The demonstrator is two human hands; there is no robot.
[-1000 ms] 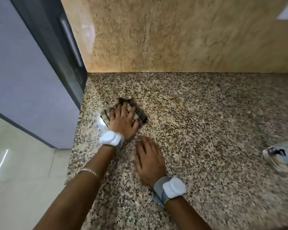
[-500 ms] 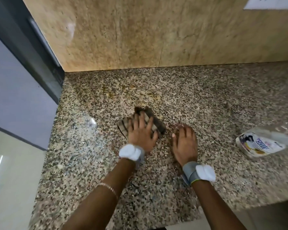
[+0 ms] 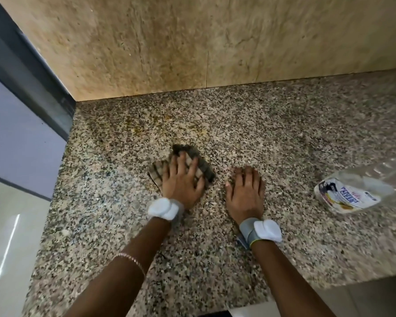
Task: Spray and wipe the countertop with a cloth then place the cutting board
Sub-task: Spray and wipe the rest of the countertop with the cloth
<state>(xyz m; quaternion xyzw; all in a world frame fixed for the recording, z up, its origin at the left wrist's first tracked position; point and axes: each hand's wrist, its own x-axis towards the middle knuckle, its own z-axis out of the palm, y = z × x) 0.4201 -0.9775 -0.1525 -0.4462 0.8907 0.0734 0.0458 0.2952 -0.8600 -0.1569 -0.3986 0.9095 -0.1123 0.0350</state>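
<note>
Head view: left hand (image 3: 181, 181) spread flat, pressing cloth (image 3: 205, 171) onto bench (image 3: 284, 133) mid-surface, likely for wiping pressure. Right hand (image 3: 245, 191) flat, fingers together, bracing beside it. Clear bottle (image 3: 352, 193) lies near right edge. Cutting board not visible.

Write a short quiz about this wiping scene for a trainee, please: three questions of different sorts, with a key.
1. True or false: the right hand presses the checked brown cloth.
2. Which thing lies on its side on the speckled granite countertop? A) a wooden cutting board; B) a clear plastic bottle with a white label; C) a yellow sponge.
3. Short answer: what does the left hand press flat?
Key: 1 false; 2 B; 3 the cloth.
</note>
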